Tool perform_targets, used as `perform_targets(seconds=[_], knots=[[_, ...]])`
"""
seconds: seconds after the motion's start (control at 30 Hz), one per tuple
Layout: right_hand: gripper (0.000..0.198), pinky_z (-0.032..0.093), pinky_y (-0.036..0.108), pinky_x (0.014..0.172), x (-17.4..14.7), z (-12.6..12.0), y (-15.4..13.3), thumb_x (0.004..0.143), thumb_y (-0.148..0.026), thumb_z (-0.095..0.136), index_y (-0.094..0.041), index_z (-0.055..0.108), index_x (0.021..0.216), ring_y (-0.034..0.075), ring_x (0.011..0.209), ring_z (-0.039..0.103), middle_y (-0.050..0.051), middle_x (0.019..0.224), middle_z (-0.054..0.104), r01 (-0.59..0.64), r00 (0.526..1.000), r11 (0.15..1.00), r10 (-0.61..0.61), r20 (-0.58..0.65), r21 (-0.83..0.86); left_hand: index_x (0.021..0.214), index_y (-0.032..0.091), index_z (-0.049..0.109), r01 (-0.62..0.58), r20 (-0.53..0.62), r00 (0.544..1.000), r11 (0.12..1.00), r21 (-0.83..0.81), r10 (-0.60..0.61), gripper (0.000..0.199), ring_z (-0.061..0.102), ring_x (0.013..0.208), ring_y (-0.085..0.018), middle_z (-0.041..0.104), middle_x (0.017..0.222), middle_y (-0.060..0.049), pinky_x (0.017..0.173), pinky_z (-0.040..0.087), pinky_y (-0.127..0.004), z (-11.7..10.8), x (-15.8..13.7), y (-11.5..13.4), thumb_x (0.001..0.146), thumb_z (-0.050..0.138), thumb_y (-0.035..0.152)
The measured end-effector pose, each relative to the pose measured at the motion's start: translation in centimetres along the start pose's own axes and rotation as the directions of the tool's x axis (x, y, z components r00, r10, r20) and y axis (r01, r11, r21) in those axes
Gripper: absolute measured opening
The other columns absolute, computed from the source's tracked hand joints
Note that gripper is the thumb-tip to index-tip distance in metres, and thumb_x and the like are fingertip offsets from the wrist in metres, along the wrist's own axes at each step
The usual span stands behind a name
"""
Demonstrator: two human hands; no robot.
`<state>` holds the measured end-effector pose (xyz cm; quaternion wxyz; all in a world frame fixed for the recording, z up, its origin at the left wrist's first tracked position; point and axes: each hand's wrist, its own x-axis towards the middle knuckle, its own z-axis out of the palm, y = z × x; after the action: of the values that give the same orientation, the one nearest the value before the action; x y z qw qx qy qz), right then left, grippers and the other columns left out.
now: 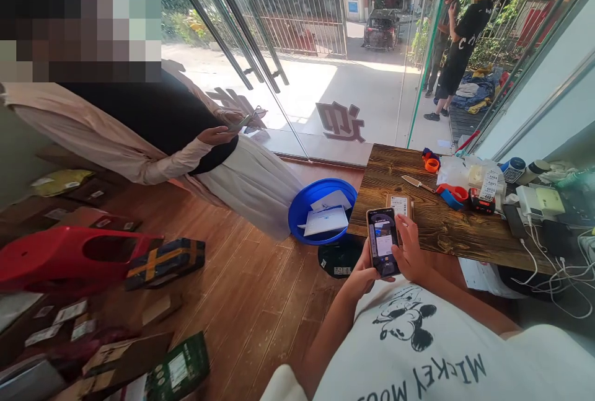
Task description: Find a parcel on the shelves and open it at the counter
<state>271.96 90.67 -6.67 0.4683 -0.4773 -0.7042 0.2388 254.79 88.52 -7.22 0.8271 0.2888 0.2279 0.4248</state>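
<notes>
Brown boards make up the floor [242, 302] to the left of the phone [383, 244], and a wooden tabletop [446, 237] is past the phone and to its right. The phone is between the two hands, with its lit screen facing up. Its long side points away from the white shirt [400, 364], and its far end leans a tiny bit left. The left hand [362, 275] is closed around the phone's left side and near end. The right hand [413, 256] is half open at the phone's right side, thumb by the screen; I cannot tell if it presses. So the phone lies inside the left hand, and just left of the right one. Past the phone's top is a small box [401, 204] with a label, and farther right is a knife [421, 185]. A blue tub [297, 212] with white packets [325, 221] in it is left of the phone. Another person [144, 125] stands farther left.
</notes>
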Motion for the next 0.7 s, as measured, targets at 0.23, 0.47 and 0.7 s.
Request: perform_targets(seconds=[0.23, 0.47, 0.7], knots=[[0.065, 0.034, 0.068, 0.116, 0.8, -1.0, -0.1, 0.105, -0.064, 0.026, -0.036, 0.032, 0.163, 0.039, 0.149, 0.03, 0.013, 0.163, 0.029, 0.182, 0.982, 0.969, -0.172, 0.071, -0.166, 0.163, 0.048, 0.015, 0.002, -0.013, 1.0, 1.0, 0.007, -0.002, 0.123, 0.064, 0.125, -0.032, 0.055, 0.154, -0.004, 0.077, 0.066, -0.033, 0.8, -0.4, 0.5, 0.059, 0.063, 0.001], [0.062, 0.037, 0.064, 0.116, 2.2, -1.1, -0.7, 0.104, -0.064, 0.029, -0.034, 0.046, 0.156, 0.039, 0.149, 0.03, 0.012, 0.164, 0.028, 0.213, 0.971, 0.969, -0.195, 0.14, -0.128, 0.162, 0.046, 0.022, -0.005, -0.024, 1.0, 1.0, 0.006, 0.005, 0.118, 0.066, 0.12, -0.032, 0.054, 0.154, -0.005, 0.077, 0.066, -0.033, 0.9, -0.7, -0.1, 0.059, 0.064, 0.005], [0.06, 0.028, 0.068, 0.119, 3.4, -0.8, -1.3, 0.104, -0.064, 0.03, -0.036, 0.052, 0.152, 0.039, 0.145, 0.032, 0.01, 0.161, 0.033, 0.264, 0.959, 0.95, -0.24, 0.149, -0.165, 0.155, 0.045, 0.035, 0.017, -0.025, 1.0, 0.999, 0.032, -0.016, 0.11, 0.072, 0.099, -0.024, 0.057, 0.147, -0.003, 0.072, 0.064, -0.032, 0.5, -1.0, -0.4, 0.058, 0.062, 0.003]])
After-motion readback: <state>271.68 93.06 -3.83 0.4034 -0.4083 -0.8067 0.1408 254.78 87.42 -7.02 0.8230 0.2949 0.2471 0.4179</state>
